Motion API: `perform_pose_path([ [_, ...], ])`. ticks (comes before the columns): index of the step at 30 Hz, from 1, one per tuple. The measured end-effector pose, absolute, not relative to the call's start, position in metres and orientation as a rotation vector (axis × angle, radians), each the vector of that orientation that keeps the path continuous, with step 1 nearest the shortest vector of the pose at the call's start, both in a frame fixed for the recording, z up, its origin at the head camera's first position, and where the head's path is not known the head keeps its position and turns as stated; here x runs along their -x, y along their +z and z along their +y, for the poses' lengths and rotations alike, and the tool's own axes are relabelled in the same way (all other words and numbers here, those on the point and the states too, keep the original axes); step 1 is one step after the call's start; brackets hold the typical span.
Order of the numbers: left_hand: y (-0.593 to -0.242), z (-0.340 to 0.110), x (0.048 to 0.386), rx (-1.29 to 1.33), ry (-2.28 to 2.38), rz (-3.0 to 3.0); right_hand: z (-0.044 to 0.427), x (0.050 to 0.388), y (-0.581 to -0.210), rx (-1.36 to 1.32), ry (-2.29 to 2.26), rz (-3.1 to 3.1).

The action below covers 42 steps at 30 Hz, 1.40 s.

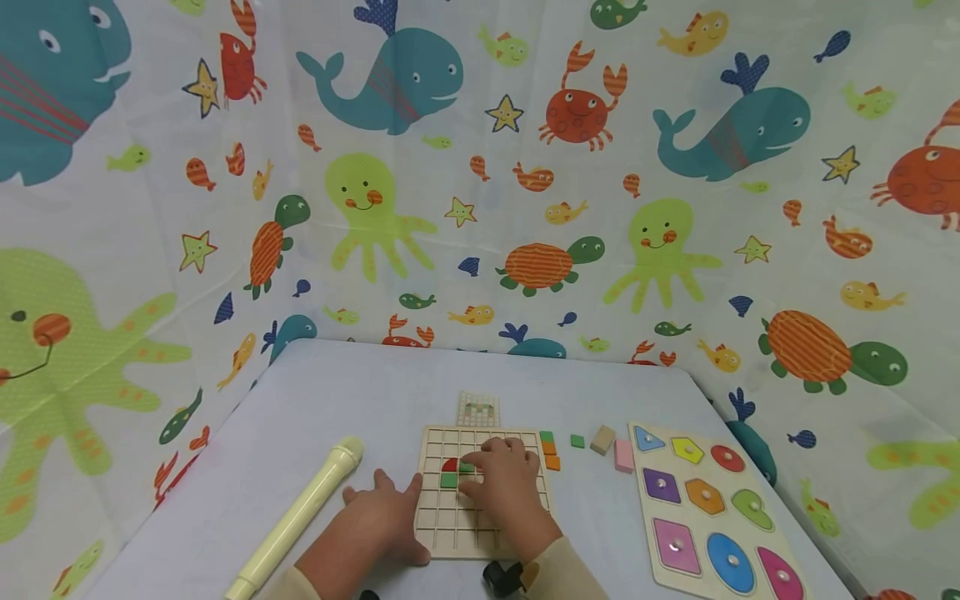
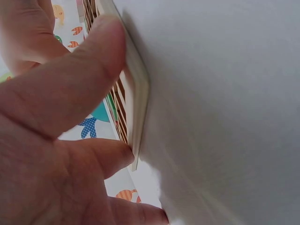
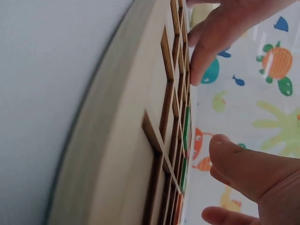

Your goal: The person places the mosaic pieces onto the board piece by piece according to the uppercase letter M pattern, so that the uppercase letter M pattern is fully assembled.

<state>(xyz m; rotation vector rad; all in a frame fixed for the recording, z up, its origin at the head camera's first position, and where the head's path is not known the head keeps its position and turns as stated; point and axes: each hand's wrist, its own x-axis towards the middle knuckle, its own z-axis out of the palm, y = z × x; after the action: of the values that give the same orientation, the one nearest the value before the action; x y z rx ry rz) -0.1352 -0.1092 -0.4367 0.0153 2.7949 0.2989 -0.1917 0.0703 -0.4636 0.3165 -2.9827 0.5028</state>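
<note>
A wooden grid board point(image 1: 442, 533) lies on the white table. In its cells sit a red curved piece point(image 1: 450, 465), a green piece point(image 1: 448, 480) below it, and another green piece point(image 1: 467, 468) beside the red one. My left hand point(image 1: 378, 512) rests at the board's left edge, fingers spread; its thumb point(image 2: 103, 47) and index finger point(image 2: 112, 157) touch the rim in the left wrist view. Over the board, my right hand point(image 1: 510, 483) has loosely bent fingers above the second green piece, with nothing visibly pinched. Board cells point(image 3: 161, 154) appear at a slant in the right wrist view.
A pattern card point(image 1: 478, 410) lies behind the board. Right of it are green and orange pieces point(image 1: 551, 450), a small green piece point(image 1: 577, 441), a tan block point(image 1: 602, 440) and a pink block point(image 1: 624, 456). A shape puzzle point(image 1: 648, 533) lies far right, a cream tube point(image 1: 300, 512) left.
</note>
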Motion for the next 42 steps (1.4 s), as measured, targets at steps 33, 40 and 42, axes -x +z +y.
perform_pose_path([
  [33,-0.439,-0.109,0.138,0.014,0.304,2.787,0.197,0.239,-0.465,0.330,0.636,-3.078],
  [40,-0.438,-0.108,0.138,0.012,0.312,2.779,0.197,0.244,-0.468,0.309,0.559,-3.108],
  [42,-0.438,-0.108,0.138,0.016,0.319,2.774,0.198,0.246,-0.469,0.295,0.539,-3.112],
])
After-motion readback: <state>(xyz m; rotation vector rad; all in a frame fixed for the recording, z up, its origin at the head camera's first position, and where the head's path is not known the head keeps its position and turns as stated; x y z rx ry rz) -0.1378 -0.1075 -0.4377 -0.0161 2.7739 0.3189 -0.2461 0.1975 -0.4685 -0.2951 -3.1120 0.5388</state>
